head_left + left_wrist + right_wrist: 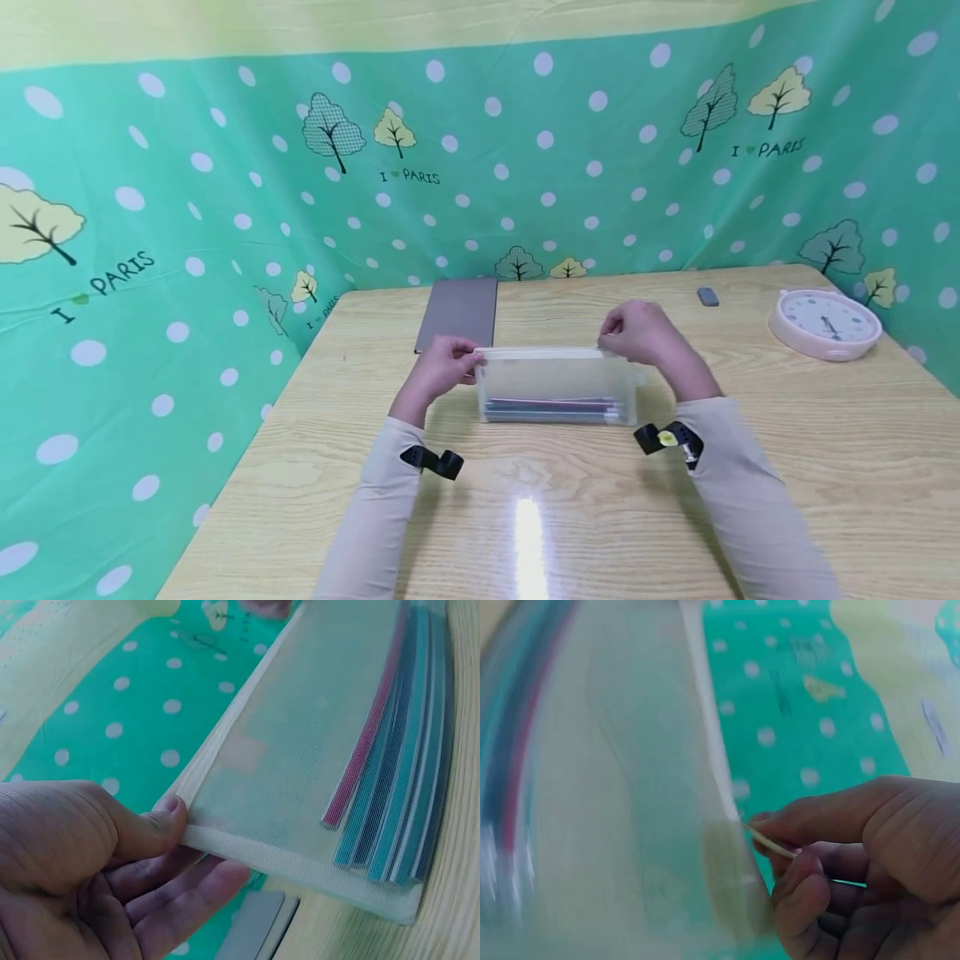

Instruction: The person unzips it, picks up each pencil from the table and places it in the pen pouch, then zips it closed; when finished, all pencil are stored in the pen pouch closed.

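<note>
A translucent mesh zip pencil pouch [557,375] is held upright above the wooden table, its long zip edge on top. Several pencils [390,757], mostly teal and dark blue with one red, lie along its bottom. At the pouch's top left corner my left hand [444,364] pinches the edge between thumb and fingers. My right hand [637,332] is at the zip edge near the right end, pinching a thin pale pull strip [772,841] that shows between its fingers in the right wrist view.
A dark grey notebook [459,312] lies behind the pouch to the left. Toward the back right are a small grey-blue eraser-like block [707,297] and a pink round clock [825,323]. A green dotted curtain [525,175] hangs behind the table [337,500].
</note>
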The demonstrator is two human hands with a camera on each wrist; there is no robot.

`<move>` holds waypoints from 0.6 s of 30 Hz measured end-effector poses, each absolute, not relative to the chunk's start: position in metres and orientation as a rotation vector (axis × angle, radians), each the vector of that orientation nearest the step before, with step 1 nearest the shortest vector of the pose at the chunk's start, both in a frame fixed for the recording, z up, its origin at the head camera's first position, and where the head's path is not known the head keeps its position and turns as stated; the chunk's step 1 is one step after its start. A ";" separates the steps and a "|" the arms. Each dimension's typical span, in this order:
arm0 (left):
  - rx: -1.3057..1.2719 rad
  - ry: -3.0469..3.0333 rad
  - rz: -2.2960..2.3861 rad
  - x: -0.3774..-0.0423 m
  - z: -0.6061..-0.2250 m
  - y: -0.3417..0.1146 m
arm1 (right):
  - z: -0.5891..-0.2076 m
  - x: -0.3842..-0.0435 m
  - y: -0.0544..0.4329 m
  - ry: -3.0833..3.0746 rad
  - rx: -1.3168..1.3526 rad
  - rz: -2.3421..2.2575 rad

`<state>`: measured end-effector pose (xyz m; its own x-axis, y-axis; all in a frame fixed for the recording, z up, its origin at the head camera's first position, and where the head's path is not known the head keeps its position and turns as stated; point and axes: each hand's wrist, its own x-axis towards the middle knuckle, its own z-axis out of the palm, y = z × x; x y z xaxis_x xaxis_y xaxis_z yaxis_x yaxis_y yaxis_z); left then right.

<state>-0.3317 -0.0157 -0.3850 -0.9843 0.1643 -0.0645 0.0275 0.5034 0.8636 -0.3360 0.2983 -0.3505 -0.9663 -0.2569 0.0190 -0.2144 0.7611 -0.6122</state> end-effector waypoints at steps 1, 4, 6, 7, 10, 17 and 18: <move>0.145 2.603 1.490 -0.333 -0.385 -0.018 | -0.350 -0.337 0.306 2.863 -0.360 -0.990; 0.117 2.599 1.496 -0.334 -0.385 -0.022 | -0.349 -0.338 0.324 2.803 -0.286 -1.023; 0.110 2.574 1.506 -0.335 -0.385 -0.023 | -0.349 -0.338 0.332 2.771 -0.262 -1.045; 0.113 2.560 1.506 -0.335 -0.385 -0.023 | -0.350 -0.339 0.333 2.755 -0.254 -1.055; 0.106 2.538 1.484 -0.335 -0.388 -0.025 | -0.354 -0.339 0.333 2.734 -0.254 -1.067; 0.076 2.545 1.426 -0.333 -0.393 -0.028 | -0.363 -0.332 0.329 2.706 -0.224 -1.081; 0.095 2.548 1.411 -0.332 -0.394 -0.028 | -0.365 -0.331 0.329 2.703 -0.222 -1.083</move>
